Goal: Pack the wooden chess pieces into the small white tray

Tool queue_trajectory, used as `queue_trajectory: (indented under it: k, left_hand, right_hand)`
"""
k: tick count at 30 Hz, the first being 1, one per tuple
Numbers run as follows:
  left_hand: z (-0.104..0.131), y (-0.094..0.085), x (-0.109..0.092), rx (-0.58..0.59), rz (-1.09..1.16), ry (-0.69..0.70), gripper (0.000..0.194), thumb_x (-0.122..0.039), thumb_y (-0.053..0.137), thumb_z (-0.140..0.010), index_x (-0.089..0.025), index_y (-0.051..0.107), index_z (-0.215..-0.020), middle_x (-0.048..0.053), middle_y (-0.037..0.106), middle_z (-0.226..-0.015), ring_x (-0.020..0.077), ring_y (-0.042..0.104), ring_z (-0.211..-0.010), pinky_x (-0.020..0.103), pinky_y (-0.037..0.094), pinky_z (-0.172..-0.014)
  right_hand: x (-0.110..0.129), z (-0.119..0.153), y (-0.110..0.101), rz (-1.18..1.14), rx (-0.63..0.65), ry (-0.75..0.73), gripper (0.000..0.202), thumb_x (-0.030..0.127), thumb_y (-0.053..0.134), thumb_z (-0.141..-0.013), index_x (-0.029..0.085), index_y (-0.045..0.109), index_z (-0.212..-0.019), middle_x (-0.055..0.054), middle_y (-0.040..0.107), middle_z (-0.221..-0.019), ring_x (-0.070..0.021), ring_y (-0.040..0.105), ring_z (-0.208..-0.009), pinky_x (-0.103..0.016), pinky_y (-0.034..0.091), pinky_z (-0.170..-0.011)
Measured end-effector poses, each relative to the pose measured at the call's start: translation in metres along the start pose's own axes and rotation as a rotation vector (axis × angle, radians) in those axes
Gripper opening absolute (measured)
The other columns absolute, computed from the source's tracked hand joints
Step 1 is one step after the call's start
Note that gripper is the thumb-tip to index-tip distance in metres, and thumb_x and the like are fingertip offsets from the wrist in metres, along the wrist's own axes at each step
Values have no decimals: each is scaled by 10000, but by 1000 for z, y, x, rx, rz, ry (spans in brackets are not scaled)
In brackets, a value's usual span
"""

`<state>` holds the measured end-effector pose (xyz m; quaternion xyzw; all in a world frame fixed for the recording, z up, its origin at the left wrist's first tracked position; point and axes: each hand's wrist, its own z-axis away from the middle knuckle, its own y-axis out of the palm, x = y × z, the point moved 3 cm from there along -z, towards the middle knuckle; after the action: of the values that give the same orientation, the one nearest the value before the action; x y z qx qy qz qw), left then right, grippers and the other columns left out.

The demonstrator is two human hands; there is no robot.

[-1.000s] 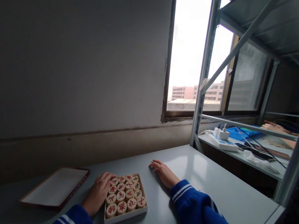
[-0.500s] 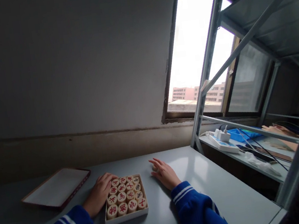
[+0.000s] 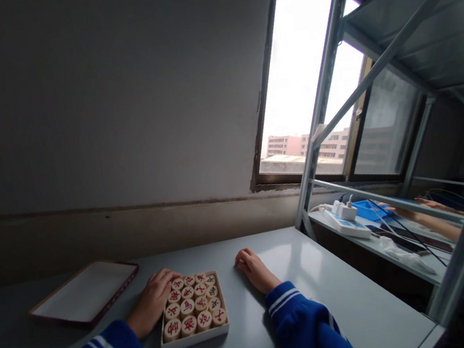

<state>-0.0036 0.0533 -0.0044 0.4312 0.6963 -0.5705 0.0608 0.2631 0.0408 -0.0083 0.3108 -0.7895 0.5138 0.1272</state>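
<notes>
A shallow white box [image 3: 195,341] stands on the table, filled with rows of round wooden Chinese chess pieces [image 3: 187,307]. Most show red characters, and a few at the right side show black ones. My left hand [image 3: 157,291] rests against the box's left side, its fingers closed over the far left corner. To the right of the box, my right hand [image 3: 254,269] lies on the tabletop with its fingers curled in. They are closed over a chess piece, which the hand now hides.
An upturned box lid [image 3: 87,295], white inside, lies left of my left hand. On the right, beyond a metal frame [image 3: 327,85], a neighbouring desk bears a power strip [image 3: 347,224], a blue tray [image 3: 369,209] and cables. Another person's arms [image 3: 432,220] reach across it.
My right hand's fingers have curled in over the piece that showed beneath them. The box has shifted very slightly left in view. The other person's hands have moved left, toward the blue tray.
</notes>
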Motion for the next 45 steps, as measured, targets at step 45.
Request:
queue_trajectory:
  k: [45]
  left_hand:
    - [-1, -1, 0, -24, -29, 47, 351, -256, 266, -774, -198, 593, -888, 48, 617, -940, 176, 541, -942, 312, 412, -889]
  right_hand:
    - [-4, 0, 5, 52, 77, -9, 368, 86, 316, -805, 170, 572, -1056, -87, 490, -1245, -154, 515, -1066, -322, 372, -957]
